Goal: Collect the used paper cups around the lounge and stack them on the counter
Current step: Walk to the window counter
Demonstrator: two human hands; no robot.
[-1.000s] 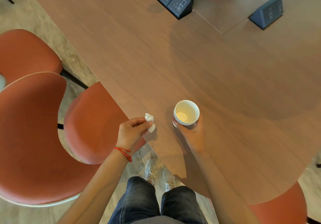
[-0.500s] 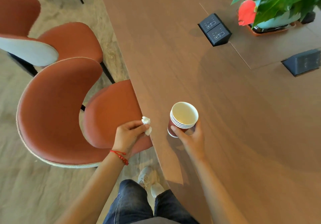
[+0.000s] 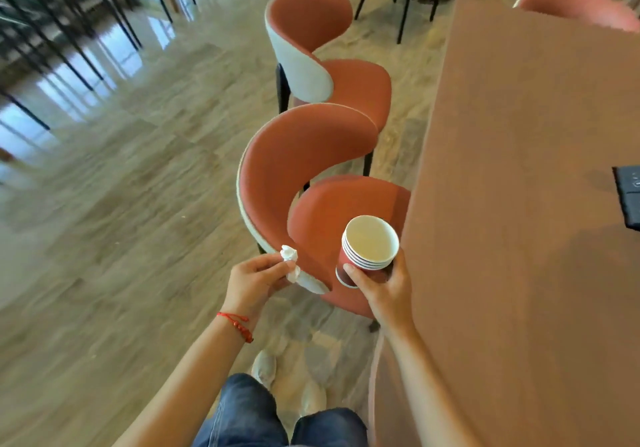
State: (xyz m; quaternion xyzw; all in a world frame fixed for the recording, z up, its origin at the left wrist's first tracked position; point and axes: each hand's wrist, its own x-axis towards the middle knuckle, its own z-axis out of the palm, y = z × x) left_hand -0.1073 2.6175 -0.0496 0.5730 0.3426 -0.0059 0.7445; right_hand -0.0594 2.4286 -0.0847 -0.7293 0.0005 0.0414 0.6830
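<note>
My right hand (image 3: 381, 287) grips a stack of several red paper cups (image 3: 369, 249) with white rims, held upright in the air just left of the brown table's (image 3: 519, 204) edge and above a chair seat. The top cup looks empty inside. My left hand (image 3: 254, 280) pinches a crumpled white tissue (image 3: 290, 262) between thumb and fingers, a short way to the left of the cups.
Two orange chairs (image 3: 304, 183) (image 3: 311, 51) with pale backs stand along the table's left side. A black power box (image 3: 628, 197) sits at the table's right edge of view. Open tiled floor (image 3: 121, 204) spreads to the left; dark chair legs crowd the far left.
The view has swung left, away from the table, which now lies to the right. The cup stack has come off the table and is carried over the chair. The left hand still holds the tissue.
</note>
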